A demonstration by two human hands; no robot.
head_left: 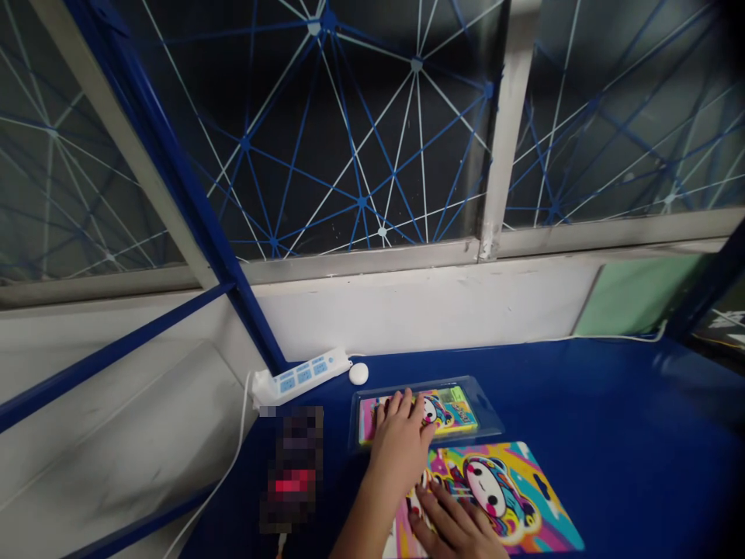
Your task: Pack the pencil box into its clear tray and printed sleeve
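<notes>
The left hand (400,442) lies on a clear plastic tray (483,411), and its fingers (401,405) are open and a little curved over a colourful card (454,415) inside this tray. The hand is not clenched, and I see no finger go under the tray edge, so it seems to rest or press from above and not to grasp. The right hand (457,528) is also open, with its fingers (434,524) spread on a big printed sheet (512,489) that shows a cartoon face. It does not seem to hold the sheet. This sheet lies just in front of the tray, on the side near the person, and both sit on a blue table (628,404). The lower part of the sheet is partly hidden under the right hand. Left of the tray there is a white power strip (299,378), and a round white object (358,373) sits near its end, behind the tray. Also left of the tray is a dark object (291,466), but it is too blurred to name. A white cable (605,338) runs behind the tray along the wall. In my judgement, a light and flat touch is best here, because the thin plastic can bend and may slide on the smooth table. Open fingers spread the pressure well, and each hand can keep its flat piece steady.
</notes>
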